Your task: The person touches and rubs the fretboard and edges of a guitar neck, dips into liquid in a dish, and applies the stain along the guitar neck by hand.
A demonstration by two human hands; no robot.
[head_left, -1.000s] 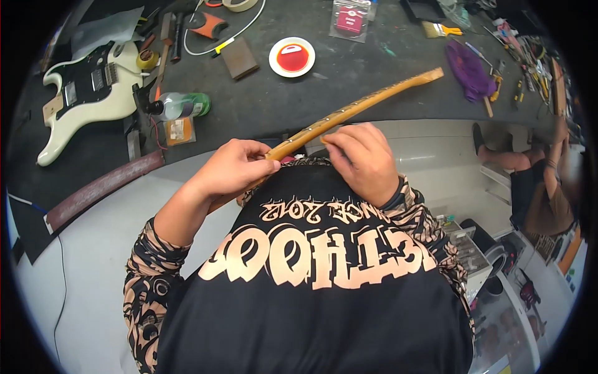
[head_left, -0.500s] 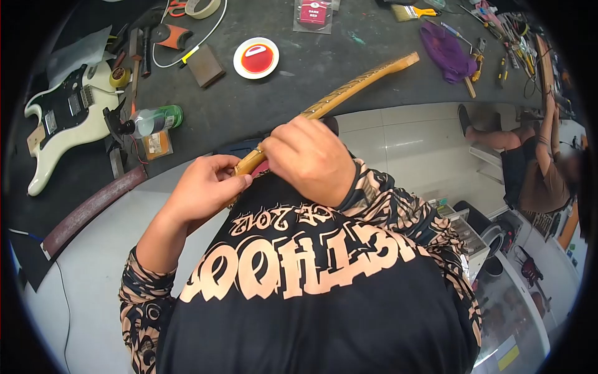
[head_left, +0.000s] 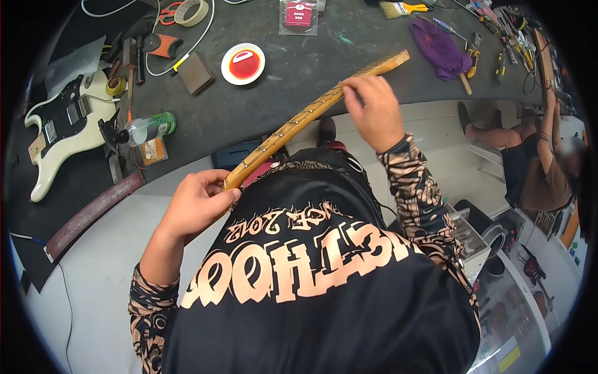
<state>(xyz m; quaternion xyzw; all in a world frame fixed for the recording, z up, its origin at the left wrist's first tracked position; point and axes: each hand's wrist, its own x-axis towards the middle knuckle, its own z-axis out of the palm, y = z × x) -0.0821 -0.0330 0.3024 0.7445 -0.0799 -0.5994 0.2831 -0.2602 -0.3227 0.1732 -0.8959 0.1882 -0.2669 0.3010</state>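
Observation:
A wooden guitar neck (head_left: 283,134) with metal frets slants up to the right, its far part reaching over the workbench. My left hand (head_left: 202,199) grips the lower end, thumb and fingers around it. At the upper part of the neck, my right hand (head_left: 375,112) has its fingers bent together against the fretboard edge. Anything small between those fingertips is hidden. On the bench beyond the neck stands a white dish (head_left: 243,64) of red liquid, with a packet labelled "DARK RED" (head_left: 299,17) farther back.
A cream guitar body (head_left: 75,134) lies at the left beside a spray bottle (head_left: 151,128). A brown block (head_left: 195,73), masking tape (head_left: 190,11), purple cloth (head_left: 439,50) and a brush (head_left: 403,9) lie around the bench. Another person (head_left: 545,156) sits at far right.
My right hand has moved up and right along the neck, uncovering its lower frets. The left hand stays at the lower end. The view has shifted slightly.

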